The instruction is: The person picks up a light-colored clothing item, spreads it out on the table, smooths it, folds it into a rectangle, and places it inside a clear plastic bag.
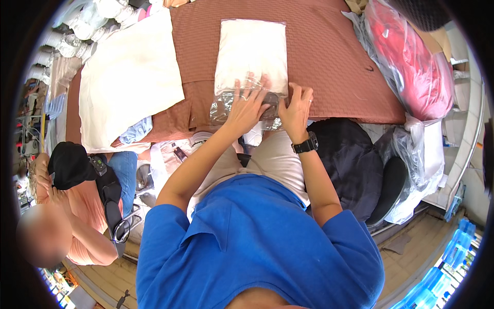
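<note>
A folded white cloth item (252, 56) lies inside a clear plastic bag (222, 109) on the brown-covered table. The bag's loose, see-through end points toward me. My left hand (248, 104) rests on that end with fingers spread, the fingertips reaching onto the lower part of the white cloth. At the bag's right edge is my right hand (295, 112), thumb beside the plastic and fingers bent but apart. It wears a black watch (306, 143) at the wrist. Whether the right thumb presses on the plastic is hard to see.
A large white cloth (128, 82) covers the table's left side, with a light blue cloth (136, 130) under its edge. Plastic-wrapped red goods (406, 62) lie at the right. A co-worker (80, 206) sits at the left holding black fabric (73, 166). Beside my right leg is a black bundle (350, 170).
</note>
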`<state>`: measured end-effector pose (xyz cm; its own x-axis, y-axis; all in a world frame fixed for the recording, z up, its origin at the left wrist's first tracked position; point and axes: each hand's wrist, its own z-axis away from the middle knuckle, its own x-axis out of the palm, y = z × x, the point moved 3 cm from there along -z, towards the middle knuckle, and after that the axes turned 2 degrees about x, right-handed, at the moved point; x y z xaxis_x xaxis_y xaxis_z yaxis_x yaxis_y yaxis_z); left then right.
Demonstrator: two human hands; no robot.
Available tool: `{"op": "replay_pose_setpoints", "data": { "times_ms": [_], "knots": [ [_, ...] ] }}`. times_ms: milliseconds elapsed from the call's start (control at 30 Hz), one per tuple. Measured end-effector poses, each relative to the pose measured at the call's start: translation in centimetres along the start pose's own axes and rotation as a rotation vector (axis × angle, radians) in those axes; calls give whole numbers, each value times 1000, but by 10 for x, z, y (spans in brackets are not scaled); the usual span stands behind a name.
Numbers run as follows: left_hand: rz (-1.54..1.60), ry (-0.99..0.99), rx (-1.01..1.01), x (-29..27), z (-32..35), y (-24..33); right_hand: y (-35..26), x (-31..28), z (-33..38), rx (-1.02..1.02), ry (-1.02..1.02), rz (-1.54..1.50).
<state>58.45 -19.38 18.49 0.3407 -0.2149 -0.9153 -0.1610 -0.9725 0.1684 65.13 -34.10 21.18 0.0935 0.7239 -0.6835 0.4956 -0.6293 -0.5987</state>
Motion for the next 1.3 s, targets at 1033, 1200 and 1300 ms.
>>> {"op": "replay_pose_setpoints", "data": {
  "times_ms": [1033, 1200, 1300],
  "knots": [
    [-50, 81, -432, -22, 38, -14, -44, 32, 5, -407, -140, 103],
    [303, 19, -445, -40, 77, -23, -33, 19, 14, -321, -154, 70],
    [68, 280, -328, -71, 63, -27, -30, 14, 13, -282, -97, 65]
  ]
}}
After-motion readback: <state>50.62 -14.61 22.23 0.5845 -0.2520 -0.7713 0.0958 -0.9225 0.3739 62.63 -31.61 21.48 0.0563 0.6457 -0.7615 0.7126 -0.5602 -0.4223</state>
